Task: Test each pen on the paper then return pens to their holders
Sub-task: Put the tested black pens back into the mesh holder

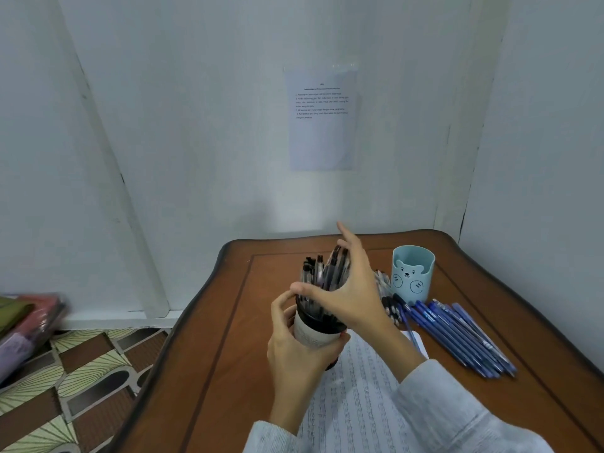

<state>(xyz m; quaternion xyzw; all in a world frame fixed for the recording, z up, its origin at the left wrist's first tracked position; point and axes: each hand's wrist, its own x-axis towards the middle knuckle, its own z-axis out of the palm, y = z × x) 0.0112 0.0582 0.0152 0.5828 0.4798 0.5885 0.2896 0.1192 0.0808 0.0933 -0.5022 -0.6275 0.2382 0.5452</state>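
Observation:
My left hand (295, 346) grips a white holder with a black rim (315, 335), lifted a little over the lined paper (356, 400). Several black pens (322, 273) stand in it. My right hand (351, 291) wraps round the tops of those pens, thumb at the rim, forefinger pointing up. A light blue bear holder (412, 273) stands empty at the back right. Several blue pens (464, 338) lie in a row on the table beside it. A few black-and-white pens (389, 299) lie between my right hand and the bear holder.
The brown wooden table (228, 338) stands in a corner of white walls. A printed sheet (322, 119) is taped to the wall behind. Patterned floor tiles (81, 371) lie to the left, with a blurred stack of coloured packs (26, 325) at the far left.

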